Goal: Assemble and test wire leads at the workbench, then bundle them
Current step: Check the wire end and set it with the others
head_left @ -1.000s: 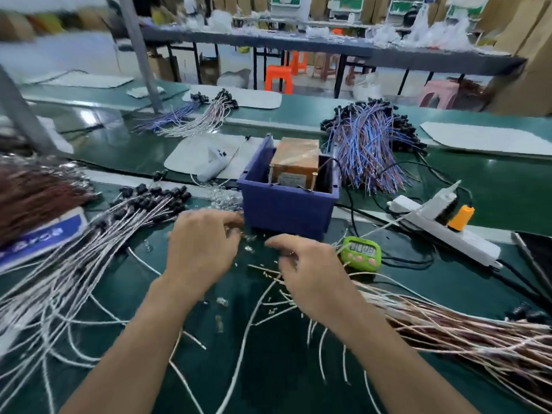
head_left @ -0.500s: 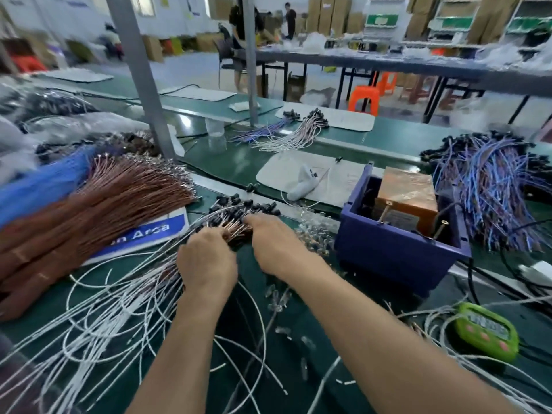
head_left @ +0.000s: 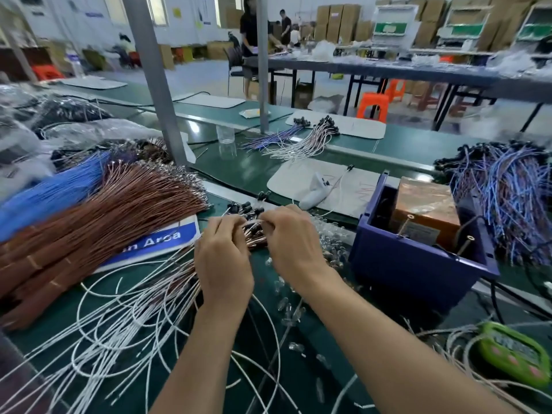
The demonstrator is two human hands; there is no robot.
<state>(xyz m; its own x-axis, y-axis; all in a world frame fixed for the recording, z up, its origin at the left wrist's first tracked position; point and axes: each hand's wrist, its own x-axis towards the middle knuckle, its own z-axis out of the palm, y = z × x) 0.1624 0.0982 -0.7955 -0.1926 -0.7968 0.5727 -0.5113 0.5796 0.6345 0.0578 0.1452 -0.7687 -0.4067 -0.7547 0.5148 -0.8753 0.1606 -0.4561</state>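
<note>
From the head camera, both hands met over the green tabletop point(head_left: 245, 170), just left of centre. The left hand point(head_left: 222, 258) lay knuckles up with its fingers curled round a gathered bunch of wire leads point(head_left: 254, 233), holding them near their black-capped ends. The right hand point(head_left: 291, 240) was touching the same bunch from the other side, its fingers bent and pinching at the capped ends. Whether it held one lead or several could not be told.

The white tails point(head_left: 119, 318) of the leads fanned out from under the left hand toward the near left edge, looping loosely over the tabletop. A thick sheaf of brown wires point(head_left: 104, 216) lay to the left, partly over a blue and white card point(head_left: 155, 243), with blue wires point(head_left: 50, 192) beside it farther left.

Small clear parts point(head_left: 331, 239) were scattered just right of the right hand. Beyond them stood a purple bin point(head_left: 412, 264) with an orange-brown box point(head_left: 427, 204) inside. A heap of blue and purple wires point(head_left: 507, 192) lay behind the bin, and a green timer point(head_left: 513, 354) sat at the near right among loose leads.
</note>
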